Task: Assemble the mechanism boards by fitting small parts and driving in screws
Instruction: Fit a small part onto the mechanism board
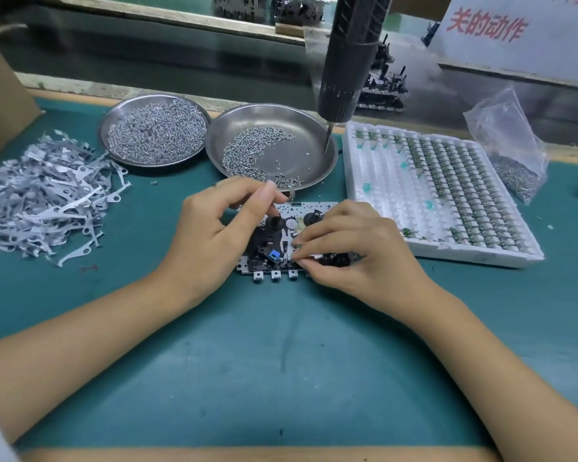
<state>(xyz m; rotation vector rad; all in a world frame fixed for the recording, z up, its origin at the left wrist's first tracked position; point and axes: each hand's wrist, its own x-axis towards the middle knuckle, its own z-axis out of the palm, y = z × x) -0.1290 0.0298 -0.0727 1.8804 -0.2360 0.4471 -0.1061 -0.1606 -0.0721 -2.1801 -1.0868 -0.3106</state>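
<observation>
A mechanism board (282,238), a perforated metal plate with black plastic parts, a blue piece and white gears, lies on the green mat at centre. My left hand (214,235) hovers over its left half with fingers curled; whether it holds anything is hidden. My right hand (354,251) covers the board's right half, and its fingertips pinch a small part (297,245) down at the board. An electric screwdriver (347,58) hangs above the right dish, untouched.
Two steel dishes hold screws: a full one (156,131) and a half-empty one (271,145). A pile of thin metal levers (44,195) lies left. A white foam tray (437,195) of small green parts and a plastic bag of screws (511,151) sit right.
</observation>
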